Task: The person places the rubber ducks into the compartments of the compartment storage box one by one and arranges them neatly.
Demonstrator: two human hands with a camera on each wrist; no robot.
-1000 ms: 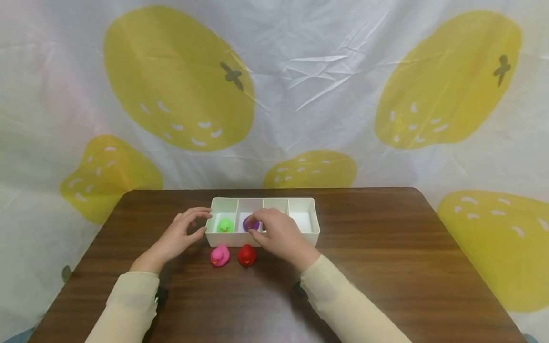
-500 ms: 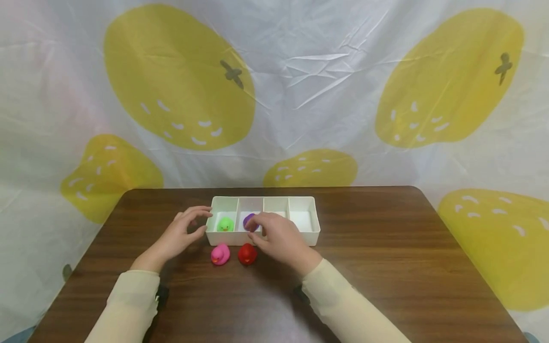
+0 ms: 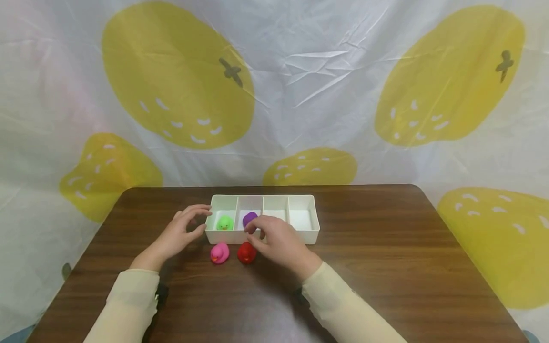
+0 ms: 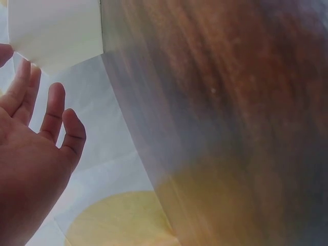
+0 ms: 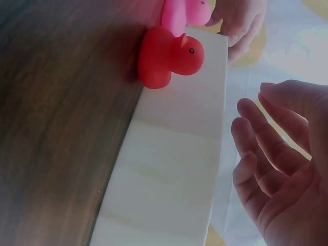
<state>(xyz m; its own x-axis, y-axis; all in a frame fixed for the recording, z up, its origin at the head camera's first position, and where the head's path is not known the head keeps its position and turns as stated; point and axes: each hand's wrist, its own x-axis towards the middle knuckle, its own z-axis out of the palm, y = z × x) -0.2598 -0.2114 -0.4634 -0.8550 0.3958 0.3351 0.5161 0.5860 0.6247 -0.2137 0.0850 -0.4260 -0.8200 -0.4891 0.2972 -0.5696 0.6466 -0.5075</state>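
Note:
My right hand (image 3: pixel 280 240) hovers over the front wall of a white four-part tray (image 3: pixel 261 237), its fingers loosely bent and holding nothing. Just beyond its fingertips a purple toy duck (image 3: pixel 249 219) lies in the second compartment from the left, partly hidden by them. A green toy duck (image 3: pixel 225 223) sits in the leftmost compartment. My left hand (image 3: pixel 177 236) is at the tray's left end, fingers extended, with fingertips right at the rim in the left wrist view. In front of the tray, a pink duck (image 3: pixel 219 253) and a red duck (image 5: pixel 171 56) stand on the table.
The brown wooden table (image 3: pixel 386 267) extends to both sides and in front of the tray. Behind it hangs a white cloth (image 3: pixel 317 105) printed with large yellow fruit. The tray's two right compartments show bare white floors.
My right hand has drawn back toward the front and away from the purple duck, which stays in its compartment. The left hand keeps its place at the tray's end.

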